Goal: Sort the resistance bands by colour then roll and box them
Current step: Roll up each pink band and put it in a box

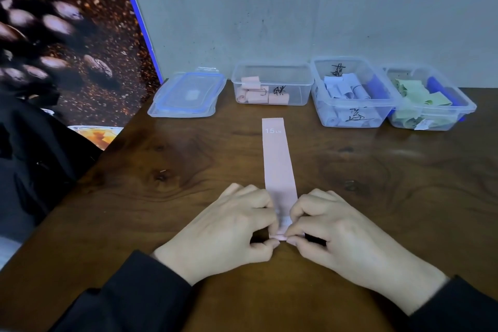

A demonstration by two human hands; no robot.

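**A:** What is lying on the wooden surface right now?

**B:** Along the far edge, a row of clear plastic boxes is sitting against the wall. From the left: a stack of lids with blue seals, then the pink box holding rolled pink bands, then a box of pale lavender rolls, then a box of green bands at the far right. A dark blue piece is showing in each of the last two.

**A:** And the band being worked?

**B:** A pink resistance band marked "15 LB" is lying flat down the middle of the surface, its far end pointing at the pink box and its near end between the hands.

**A:** Which step would you say this is?

**B:** Sorting is looking done; I judge that rolling is just starting, since only a small curl is showing at the near end.

**A:** How are the hands sitting?

**B:** The left hand and right hand are lying close together, knuckles up, fingers curled, each pinching the near end of the band between thumb and fingertips.

**A:** What is the next move asking for?

**B:** Probably turning the curl away towards the far end, keeping both edges level so the roll is not skewing, then dropping it in the pink box.
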